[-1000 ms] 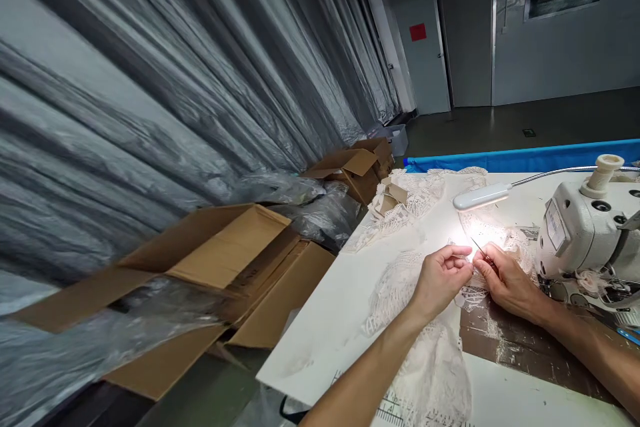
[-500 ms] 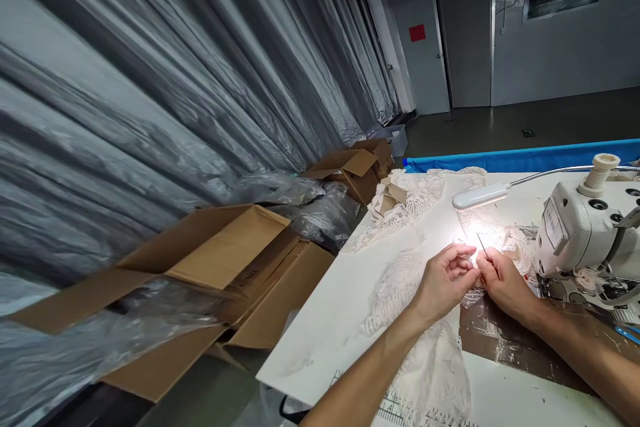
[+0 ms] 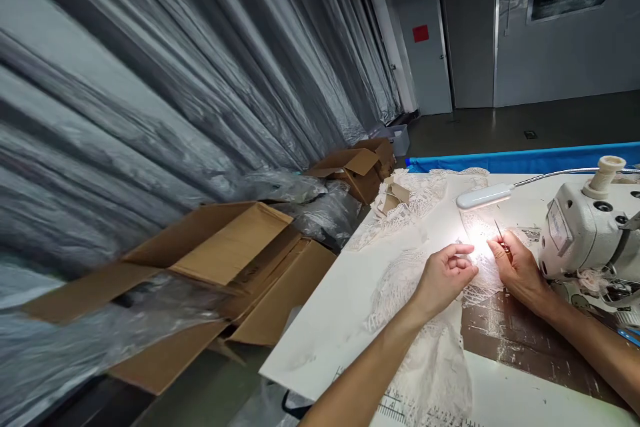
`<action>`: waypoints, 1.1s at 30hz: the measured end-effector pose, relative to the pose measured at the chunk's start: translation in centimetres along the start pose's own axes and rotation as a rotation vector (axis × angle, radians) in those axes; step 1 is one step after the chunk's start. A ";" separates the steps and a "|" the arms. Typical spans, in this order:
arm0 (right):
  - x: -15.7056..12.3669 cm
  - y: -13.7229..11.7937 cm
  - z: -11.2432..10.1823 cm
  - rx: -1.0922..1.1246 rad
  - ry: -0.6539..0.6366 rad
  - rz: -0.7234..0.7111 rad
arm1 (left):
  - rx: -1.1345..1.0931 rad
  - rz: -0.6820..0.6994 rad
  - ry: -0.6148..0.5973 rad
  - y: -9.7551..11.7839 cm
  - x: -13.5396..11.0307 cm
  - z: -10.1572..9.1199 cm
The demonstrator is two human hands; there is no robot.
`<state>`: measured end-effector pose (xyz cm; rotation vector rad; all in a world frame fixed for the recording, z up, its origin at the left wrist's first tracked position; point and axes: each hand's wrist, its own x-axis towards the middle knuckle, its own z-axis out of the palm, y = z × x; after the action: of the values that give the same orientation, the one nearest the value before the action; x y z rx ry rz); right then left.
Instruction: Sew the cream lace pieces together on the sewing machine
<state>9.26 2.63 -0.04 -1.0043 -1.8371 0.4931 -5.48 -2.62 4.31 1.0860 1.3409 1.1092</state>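
My left hand (image 3: 447, 275) is half curled over the white lace fabric (image 3: 483, 290), its thumb and fingertips pinched at the lace's edge. My right hand (image 3: 517, 270) is closed around a thin, pointed metal tool (image 3: 498, 230) whose tip sticks up past the fingers; its exact kind is too small to make out. Strong glare from the lamp (image 3: 484, 197) washes out the lace between my hands. More of the lace spreads under my left wrist and down to the table's front. Just right of my right hand stands a white sewing machine (image 3: 575, 230).
A brown taped patch (image 3: 505, 333) covers part of the white table (image 3: 320, 340). At its far left corner lie lace and a cardboard piece (image 3: 396, 195). Open cardboard boxes (image 3: 235, 247) stand on the floor to the left. Blue-handled scissors (image 3: 629, 337) lie by the machine.
My right hand has moved right, away from my left fingertips, with the pointed tool still in it. The left hand has hardly moved. The view has shifted slightly.
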 end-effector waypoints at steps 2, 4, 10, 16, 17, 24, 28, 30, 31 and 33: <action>0.0 -0.4 -0.2 0.052 -0.059 -0.020 | 0.036 0.010 0.019 0.0 0.1 -0.1; 0.0 -0.8 -0.4 0.118 -0.128 -0.024 | 0.057 0.025 0.024 -0.1 0.2 -0.2; -0.3 -1.0 -0.8 0.119 -0.232 -0.042 | 0.067 0.104 0.030 -1.1 0.5 -0.5; -0.6 -0.4 -0.4 0.042 -0.285 -0.135 | 0.168 0.258 0.010 -1.5 0.6 -0.4; -0.7 -0.4 -0.2 -0.007 -0.280 -0.148 | 0.175 0.278 -0.005 -1.5 0.5 -0.3; -1.6 -0.6 0.3 -0.359 -0.044 -0.366 | 0.037 0.080 -0.128 -0.8 -0.4 0.0; -1.0 0.0 0.1 -0.329 0.065 -0.323 | -0.014 0.011 -0.131 -0.2 -0.7 0.0; -0.8 -0.1 -0.1 -0.289 0.100 -0.300 | -0.021 0.016 -0.076 0.0 -0.6 -0.1; -0.7 -0.2 -0.2 -0.258 0.109 -0.293 | -0.026 0.019 -0.043 0.1 -0.4 -0.1; -0.6 -0.5 -0.5 -0.166 0.077 -0.279 | -0.044 0.022 0.018 0.1 -0.1 -0.3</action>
<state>9.65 1.77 0.21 -0.8440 -1.9337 0.1340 -5.77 -2.66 4.44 1.0635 1.3149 1.1619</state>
